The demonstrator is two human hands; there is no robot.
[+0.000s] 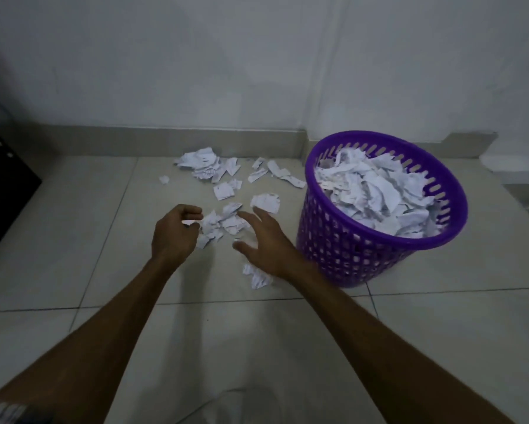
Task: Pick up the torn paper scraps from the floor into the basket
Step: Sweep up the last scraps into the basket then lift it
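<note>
Left hand (174,232) fingers pinch a paper scrap (190,222); right hand (268,244) spread open beside the basket (379,237)

Dark furniture (3,185) cut off left

Beside my purple basket (379,240), smooth perforated plastic with a slight sheen, white paper scraps (223,223) lie crumpled and matt. The floor (73,224) left of the basket is smooth, faintly glossy tile; the wall (196,71) behind is matt paint.
</note>
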